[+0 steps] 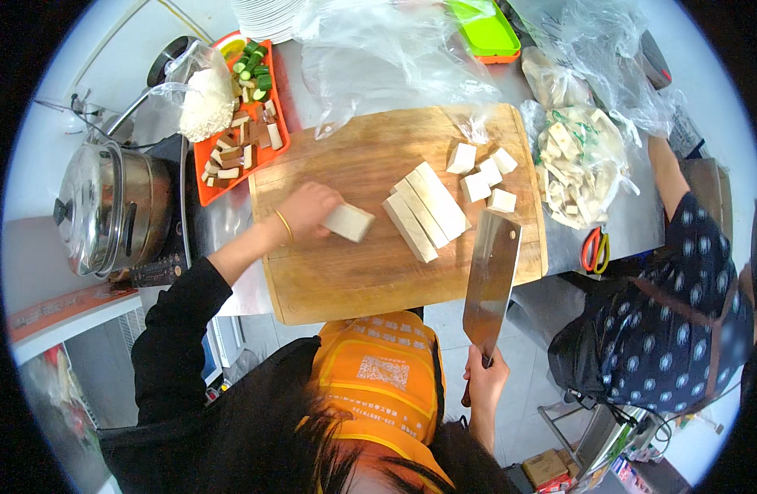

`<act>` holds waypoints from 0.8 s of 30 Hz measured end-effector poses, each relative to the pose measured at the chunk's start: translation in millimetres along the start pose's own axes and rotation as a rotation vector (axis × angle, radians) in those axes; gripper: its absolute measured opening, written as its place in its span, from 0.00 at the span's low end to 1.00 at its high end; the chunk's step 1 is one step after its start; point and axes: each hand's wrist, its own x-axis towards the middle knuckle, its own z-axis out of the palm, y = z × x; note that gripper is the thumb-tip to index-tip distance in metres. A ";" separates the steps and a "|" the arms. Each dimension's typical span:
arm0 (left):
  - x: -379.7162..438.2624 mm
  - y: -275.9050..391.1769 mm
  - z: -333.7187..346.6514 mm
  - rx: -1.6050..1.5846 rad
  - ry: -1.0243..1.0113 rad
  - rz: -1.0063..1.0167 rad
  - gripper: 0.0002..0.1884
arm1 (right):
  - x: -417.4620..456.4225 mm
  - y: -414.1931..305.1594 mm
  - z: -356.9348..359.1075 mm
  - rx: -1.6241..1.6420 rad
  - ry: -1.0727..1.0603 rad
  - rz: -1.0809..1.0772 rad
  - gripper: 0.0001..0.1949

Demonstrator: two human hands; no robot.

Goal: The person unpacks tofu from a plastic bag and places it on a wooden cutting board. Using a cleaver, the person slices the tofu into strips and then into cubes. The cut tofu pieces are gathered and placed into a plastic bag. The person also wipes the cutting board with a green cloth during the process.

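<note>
My left hand (310,209), a yellow bangle at its wrist, grips one end of a white block (350,223), apparently tofu, over the left half of a wooden cutting board (335,278). In my right hand (488,375) is the handle of a broad steel cleaver (492,278). Its blade points away from me above the board's right front edge, next to the cut food but apart from my left hand. Thick white strips (426,210) lie side by side at mid-board. Several white cubes (476,186) sit right of them.
At left, an orange tray (201,179) holds cucumber pieces and brown-and-white chunks, near a steel steamer pot (150,204). Clear plastic sheeting (397,68) overlaps the board's back edge. A bag of white pieces (579,167), scissors (594,250) and another person (662,321) are at right.
</note>
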 end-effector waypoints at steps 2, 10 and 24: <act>11.1 24.3 12.2 0.044 0.063 0.203 0.26 | -4.1 0.1 3.1 -0.008 0.027 0.044 0.06; 68.1 63.3 45.4 0.325 0.305 0.545 0.25 | -17.5 5.8 3.8 -0.016 0.069 0.078 0.07; 57.9 61.9 58.9 0.316 0.233 0.385 0.38 | -29.5 15.7 4.6 0.049 0.132 0.067 0.08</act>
